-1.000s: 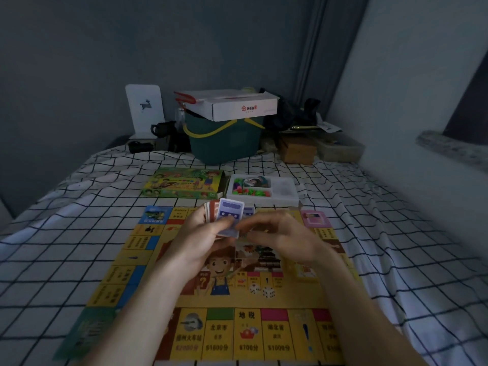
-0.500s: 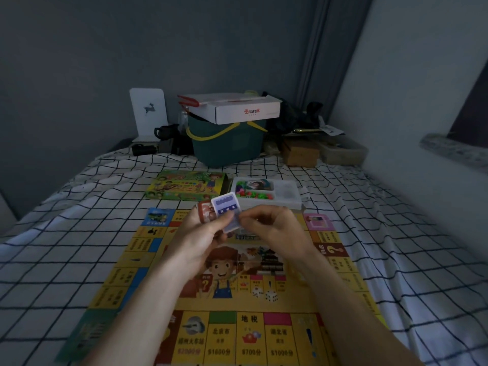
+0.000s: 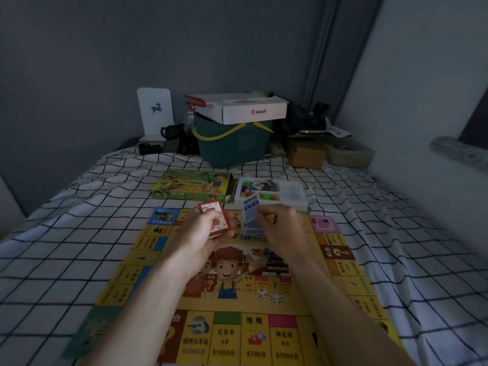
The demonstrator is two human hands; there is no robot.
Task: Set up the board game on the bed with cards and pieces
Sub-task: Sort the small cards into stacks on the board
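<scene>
- While the game board (image 3: pixel 237 299) lies flat across the middle of the bed (image 3: pixel 66 247), both hands hover above its far half, each holding cards.
- The left hand (image 3: pixel 203 233) grips a stack of red-backed cards (image 3: pixel 215 217), fingers curled round it and the thumb across its face; the stack tilts up toward the far edge of the board.
- The right hand (image 3: pixel 280 223) pinches a blue-backed card (image 3: pixel 250 207) between thumb and fingertips, holding it nearly upright just right of the red stack, the two apart.
- Below that card more blue cards (image 3: pixel 252 229) show over the board's far edge; the picture is blurred there, so whether they rest on the board or hang from the hand cannot be told.
- Two white dice (image 3: pixel 269 297) lie on the board's centre picture, toward its near edge, just beside each other.
- Past the far edge of the board, the game's box lid (image 3: pixel 190 184) lies on the checked sheet, and just right of it the white tray (image 3: pixel 293 194) holds small bright pieces (image 3: pixel 266 197).
- At the head end of the bed stands a green bin (image 3: pixel 232 143) with a white carton (image 3: pixel 243 108) on top, a white bookend (image 3: pixel 155 112) to its left and a brown box (image 3: pixel 306 154) to its right.
</scene>
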